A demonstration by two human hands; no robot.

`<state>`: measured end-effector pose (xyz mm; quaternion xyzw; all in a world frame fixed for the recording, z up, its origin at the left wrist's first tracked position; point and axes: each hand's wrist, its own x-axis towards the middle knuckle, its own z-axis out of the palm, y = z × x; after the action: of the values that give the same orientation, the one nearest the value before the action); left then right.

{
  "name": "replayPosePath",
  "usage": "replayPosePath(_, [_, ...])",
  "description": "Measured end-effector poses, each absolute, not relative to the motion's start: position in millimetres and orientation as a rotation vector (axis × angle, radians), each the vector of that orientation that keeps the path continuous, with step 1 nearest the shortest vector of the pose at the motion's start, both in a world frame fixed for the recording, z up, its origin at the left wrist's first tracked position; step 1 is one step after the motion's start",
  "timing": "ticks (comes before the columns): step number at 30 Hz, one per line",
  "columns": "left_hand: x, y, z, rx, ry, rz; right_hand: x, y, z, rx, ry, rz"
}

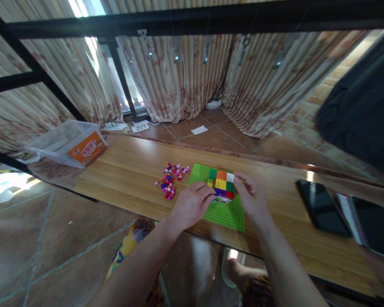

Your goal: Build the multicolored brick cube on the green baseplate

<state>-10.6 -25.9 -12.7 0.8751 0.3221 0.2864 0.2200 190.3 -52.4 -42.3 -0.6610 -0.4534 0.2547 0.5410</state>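
A many-coloured block of toy building bricks [221, 184] stands on a green studded baseplate [225, 215]. Its top has green, orange, white, yellow, purple and red patches. My left hand [195, 202] is at the block's front left corner, thumb and fingers pressed together. Anything small between those fingertips is hidden. On the block's right side, my right hand [251, 196] curls its thumb and fingers against the far right corner, by the white patch. Left of the baseplate lies a loose pile of small pink, red, purple, white and orange bricks [169, 185].
The wooden bench top [131, 170] carries everything. A clear plastic box [62, 145] with an orange label sits at its left end. A dark phone [321, 207] and another dark flat device [374, 224] lie at right. A black metal bar [192, 23] crosses above, before striped curtains.
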Motion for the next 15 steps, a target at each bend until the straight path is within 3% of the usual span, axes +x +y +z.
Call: replayPosePath(15, [11.2, -16.7, -17.9, 2.49, 0.891, 0.85, 186.7, -53.7, -42.1, -1.589, -1.14, 0.597])
